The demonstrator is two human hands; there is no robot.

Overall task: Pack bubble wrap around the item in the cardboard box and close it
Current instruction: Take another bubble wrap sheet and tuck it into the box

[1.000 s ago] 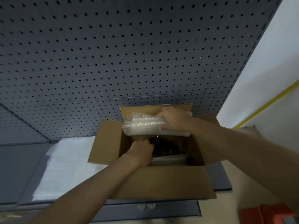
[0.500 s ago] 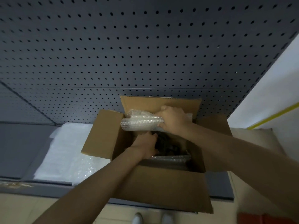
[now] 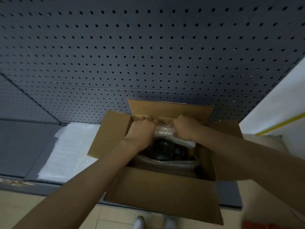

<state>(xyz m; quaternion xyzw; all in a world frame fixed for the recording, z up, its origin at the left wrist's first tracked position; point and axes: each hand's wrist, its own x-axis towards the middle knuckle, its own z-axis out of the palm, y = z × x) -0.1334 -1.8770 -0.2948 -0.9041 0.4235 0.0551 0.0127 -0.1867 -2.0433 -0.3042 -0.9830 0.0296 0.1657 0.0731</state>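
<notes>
An open cardboard box (image 3: 158, 192) stands on a grey shelf with its four flaps spread out. A dark item (image 3: 165, 150) lies inside it. A roll of bubble wrap (image 3: 165, 131) sits along the far inner wall, above the item. My left hand (image 3: 140, 131) grips the roll's left end and my right hand (image 3: 186, 128) grips its right end, both curled over it at the box's far side. A second strip of bubble wrap (image 3: 173, 164) lies along the near side of the item.
A sheet of bubble wrap (image 3: 66, 151) lies flat on the grey shelf (image 3: 21, 146) left of the box. A dark pegboard wall (image 3: 148, 55) rises right behind the box. A white wall with a yellow stripe (image 3: 280, 124) stands at the right. My shoes (image 3: 155, 223) show on the floor below.
My left hand came up out of the box and took the left end of the roll. Both hands have pushed the roll down against the far wall. The view tilted downward.
</notes>
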